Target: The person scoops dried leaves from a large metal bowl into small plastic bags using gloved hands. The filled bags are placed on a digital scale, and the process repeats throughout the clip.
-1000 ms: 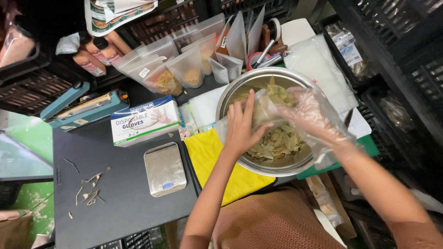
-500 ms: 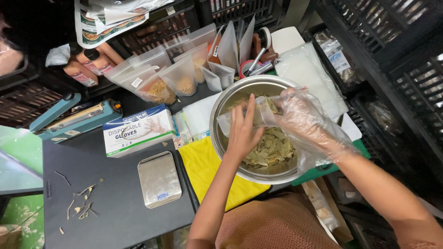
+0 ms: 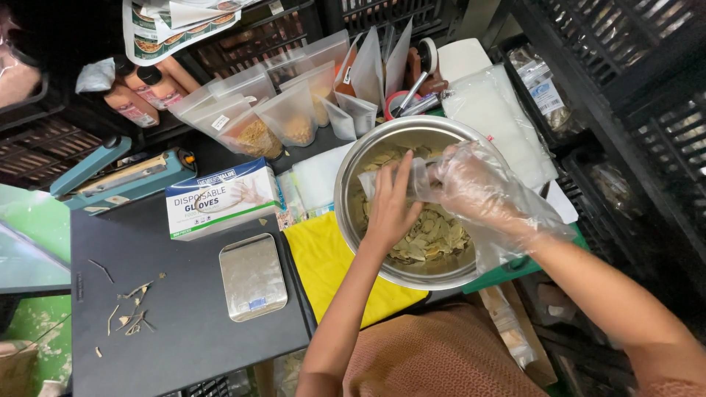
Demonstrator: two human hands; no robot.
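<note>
A dark work table (image 3: 184, 323) sits at the centre. Black slatted crates (image 3: 625, 81) are stacked to its right and behind it. Left of the table there's a green floor (image 3: 37, 220), scuffed and speckled lower down. The light is even and bright.

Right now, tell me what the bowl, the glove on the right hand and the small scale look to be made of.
Bowl: looks like stainless steel, brushed grey with a bright, reflective rim.
Glove on the right hand: thin clear plastic film, loose, wrinkled and see-through.
Small scale: silvery metal-looking top plate with a dull sheen; its body underneath is hidden.
</note>
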